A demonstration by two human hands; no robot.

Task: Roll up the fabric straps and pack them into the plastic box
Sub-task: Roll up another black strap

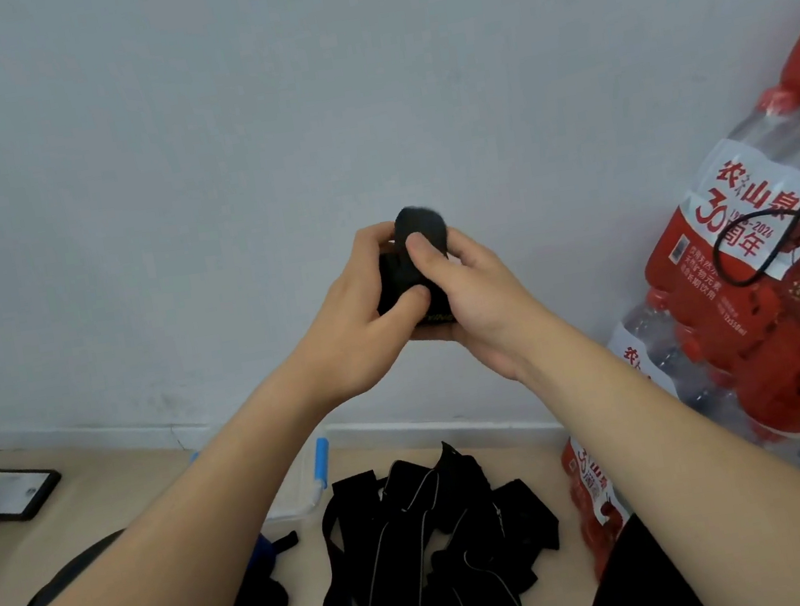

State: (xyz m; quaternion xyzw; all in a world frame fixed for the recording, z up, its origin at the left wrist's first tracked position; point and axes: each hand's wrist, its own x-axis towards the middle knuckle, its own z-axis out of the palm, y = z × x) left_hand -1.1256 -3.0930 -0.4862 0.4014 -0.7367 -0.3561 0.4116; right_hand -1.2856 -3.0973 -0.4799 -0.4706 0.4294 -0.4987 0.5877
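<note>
Rolled strap (420,227): black fabric, wound into a thick, compact bundle. Rounded, slightly fuzzy end uppermost. Small pale lettering near the lower edge, too small to read. Held in the air before the pale wall (256,116), between both hands, well above the floor (102,477).

Left hand (364,318): wrapped round the left side of the roll, fingers curled behind it, thumb (410,298) pressed against the front face.

Right hand (478,301): cupped under and round the right side, thumb (418,245) pressed down on the upper turn of fabric. Both forearms bare, extended forward, converging on the roll.

Loose straps (439,546): black, some with pale edge piping, heaped unrolled on the floor below the hands.

Plastic box (292,495): clear, with a blue latch (320,462), just beside the heap on its left. Largely hidden behind the left forearm; contents cannot be told.

Bottle packs (747,277): red and white, stacked at right against the wall.
</note>
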